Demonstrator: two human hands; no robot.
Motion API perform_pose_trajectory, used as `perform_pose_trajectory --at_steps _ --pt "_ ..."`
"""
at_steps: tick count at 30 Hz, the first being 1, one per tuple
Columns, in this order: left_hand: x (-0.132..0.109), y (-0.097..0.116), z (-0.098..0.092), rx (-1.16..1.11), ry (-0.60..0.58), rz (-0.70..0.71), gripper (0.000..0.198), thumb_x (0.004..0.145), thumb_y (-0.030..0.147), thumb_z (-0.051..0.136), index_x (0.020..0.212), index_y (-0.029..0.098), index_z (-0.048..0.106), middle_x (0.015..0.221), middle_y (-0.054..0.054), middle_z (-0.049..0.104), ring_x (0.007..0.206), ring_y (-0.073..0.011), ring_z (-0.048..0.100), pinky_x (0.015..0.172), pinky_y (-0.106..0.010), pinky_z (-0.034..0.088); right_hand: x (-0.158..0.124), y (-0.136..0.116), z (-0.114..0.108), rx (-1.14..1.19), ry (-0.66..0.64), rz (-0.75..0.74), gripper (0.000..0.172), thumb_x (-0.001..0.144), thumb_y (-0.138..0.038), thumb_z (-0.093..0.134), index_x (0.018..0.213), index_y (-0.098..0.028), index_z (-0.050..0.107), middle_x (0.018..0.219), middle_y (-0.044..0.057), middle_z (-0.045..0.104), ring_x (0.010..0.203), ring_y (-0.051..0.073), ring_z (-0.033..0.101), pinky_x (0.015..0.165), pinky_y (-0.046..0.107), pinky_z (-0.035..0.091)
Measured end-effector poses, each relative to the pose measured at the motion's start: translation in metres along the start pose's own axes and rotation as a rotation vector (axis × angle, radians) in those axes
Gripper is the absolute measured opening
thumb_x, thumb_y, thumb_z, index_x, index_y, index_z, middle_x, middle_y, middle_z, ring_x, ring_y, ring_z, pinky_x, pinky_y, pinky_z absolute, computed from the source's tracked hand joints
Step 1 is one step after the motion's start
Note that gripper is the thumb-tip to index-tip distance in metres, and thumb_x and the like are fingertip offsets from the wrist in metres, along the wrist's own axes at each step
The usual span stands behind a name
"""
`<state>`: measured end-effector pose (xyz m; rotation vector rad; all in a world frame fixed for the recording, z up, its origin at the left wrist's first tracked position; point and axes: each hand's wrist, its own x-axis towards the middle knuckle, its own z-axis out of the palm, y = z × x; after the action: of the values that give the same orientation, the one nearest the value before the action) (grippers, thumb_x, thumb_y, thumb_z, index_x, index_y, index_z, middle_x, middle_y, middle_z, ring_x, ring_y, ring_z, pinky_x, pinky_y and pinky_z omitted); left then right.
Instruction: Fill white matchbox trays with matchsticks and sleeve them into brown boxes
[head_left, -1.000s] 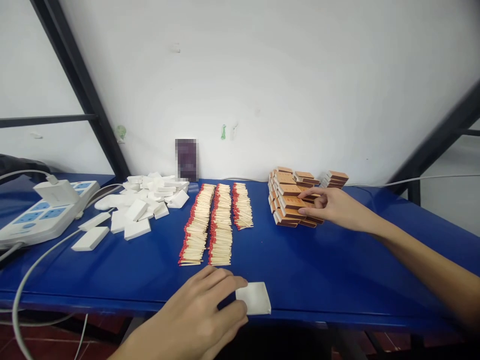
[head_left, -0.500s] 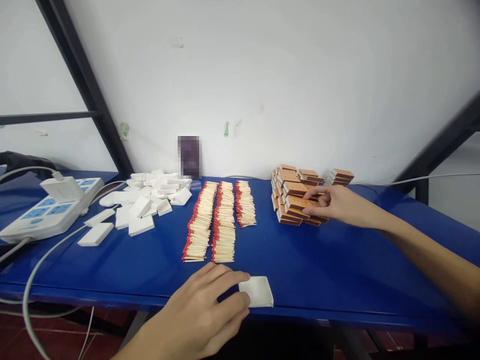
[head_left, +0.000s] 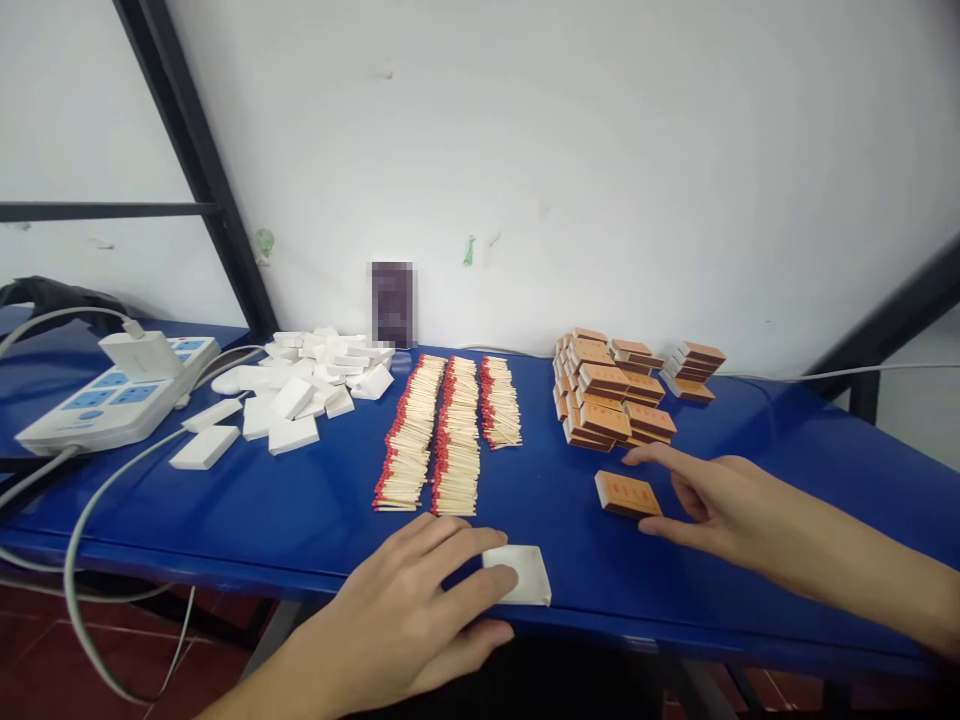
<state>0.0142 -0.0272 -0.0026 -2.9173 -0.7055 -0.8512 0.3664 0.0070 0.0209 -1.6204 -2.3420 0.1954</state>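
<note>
At the front edge of the table, my left hand (head_left: 424, 605) rests against a small white matchbox tray (head_left: 531, 575), open side up. Its fingers are spread, one fingertip lying over the tray. My right hand (head_left: 709, 500) is open beside a single orange matchbox (head_left: 627, 493) in front of the stack. The thumb tip is at that box's right corner and the index finger is apart from it. Behind stands the stack of orange matchboxes (head_left: 604, 378). Rows of red-tipped matches (head_left: 457, 440) lie in the middle.
A heap of white trays (head_left: 300, 390) lies at the left. Farther left are a white power strip (head_left: 112, 400) with a plugged-in charger and a loose cable (head_left: 71, 560). A smaller matchbox pile (head_left: 694, 370) stands at the back right, near the wall.
My right hand has moved from the stack toward me, and one matchbox now lies in front of it. The fingers have opened. A left fingertip has shifted over the white tray.
</note>
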Motion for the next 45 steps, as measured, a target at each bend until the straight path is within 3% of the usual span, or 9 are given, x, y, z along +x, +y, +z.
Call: perform_pose_trajectory --at_steps 2,6,9,12,22,25,31,39,45 --pt "0.001 -0.001 -0.002 -0.010 -0.042 0.013 0.025 0.103 0.033 0.046 0.118 0.019 0.060 0.122 -0.010 0.066 0.102 -0.0260 0.062 0.085 -0.040 0.054 0.010 -0.022 0.004 -0.037 -0.034 -0.101 0.037 0.090 -0.042 0.064 0.123 -0.026 0.061 0.069 0.000 0.063 0.060 0.019 0.061 0.057 0.031 0.047" --pt "0.002 -0.003 -0.006 -0.036 -0.129 -0.004 0.037 0.102 0.046 0.043 0.123 0.020 0.059 0.127 -0.011 0.064 0.104 -0.0287 0.060 0.087 -0.043 0.052 0.053 -0.067 0.019 -0.196 0.090 -0.357 0.017 0.094 -0.021 0.054 0.107 -0.019 0.065 0.102 0.010 0.067 0.087 0.023 0.066 0.074 0.034 0.051" --pt "0.002 -0.004 -0.008 -0.049 -0.140 0.002 0.047 0.104 0.053 0.031 0.126 0.021 0.058 0.129 -0.011 0.062 0.103 -0.0282 0.058 0.088 -0.043 0.050 0.083 -0.078 0.033 -0.357 0.083 -0.362 0.018 0.097 -0.017 0.049 0.100 -0.013 0.066 0.098 0.013 0.066 0.086 0.024 0.064 0.072 0.035 0.050" --pt "0.001 -0.004 -0.009 -0.081 -0.137 0.023 0.054 0.105 0.051 0.019 0.128 0.022 0.058 0.129 -0.011 0.062 0.101 -0.0278 0.058 0.089 -0.044 0.049 0.097 -0.075 0.044 -0.361 0.079 -0.360 0.020 0.100 -0.018 0.046 0.098 -0.013 0.066 0.097 0.012 0.065 0.087 0.023 0.063 0.073 0.034 0.049" --pt "-0.010 -0.006 -0.012 -0.261 -0.095 -0.018 0.047 0.104 0.040 0.024 0.139 0.023 0.050 0.139 -0.010 0.056 0.117 -0.0290 0.057 0.103 -0.047 0.044 0.093 -0.071 0.051 -0.270 0.133 -0.410 0.018 0.098 -0.016 0.047 0.091 -0.015 0.063 0.089 0.009 0.066 0.082 0.021 0.061 0.071 0.032 0.046" --pt "-0.011 -0.007 -0.013 -0.321 -0.064 -0.015 0.048 0.104 0.041 0.022 0.134 0.023 0.054 0.132 -0.010 0.060 0.109 -0.0283 0.060 0.097 -0.046 0.047 0.090 -0.071 0.050 -0.225 0.126 -0.409 0.019 0.098 -0.017 0.047 0.088 -0.015 0.063 0.087 0.008 0.065 0.080 0.021 0.061 0.071 0.032 0.046" --pt "-0.009 -0.008 -0.011 -0.427 -0.064 0.147 0.038 0.100 0.029 0.032 0.123 0.017 0.060 0.113 -0.012 0.070 0.086 -0.0242 0.061 0.076 -0.042 0.050 0.082 -0.067 0.048 -0.202 0.103 -0.393 0.021 0.097 -0.017 0.047 0.086 -0.016 0.065 0.084 0.008 0.065 0.080 0.021 0.061 0.073 0.034 0.047" --pt "-0.011 -0.013 -0.012 -0.432 -0.109 0.199 0.031 0.098 0.016 0.037 0.118 0.022 0.060 0.111 -0.009 0.073 0.084 -0.0221 0.065 0.075 -0.040 0.050 0.081 -0.061 0.045 -0.068 0.086 -0.422 0.022 0.096 -0.016 0.050 0.110 -0.017 0.067 0.098 0.009 0.065 0.087 0.021 0.063 0.077 0.033 0.050" --pt "-0.011 -0.014 -0.012 -0.402 -0.089 0.221 0.030 0.099 0.010 0.038 0.110 0.023 0.063 0.111 -0.007 0.074 0.082 -0.0192 0.066 0.073 -0.037 0.050 0.082 -0.062 0.049 -0.035 0.068 -0.433 0.022 0.099 -0.020 0.047 0.103 -0.018 0.068 0.098 0.009 0.063 0.084 0.020 0.060 0.076 0.033 0.050"
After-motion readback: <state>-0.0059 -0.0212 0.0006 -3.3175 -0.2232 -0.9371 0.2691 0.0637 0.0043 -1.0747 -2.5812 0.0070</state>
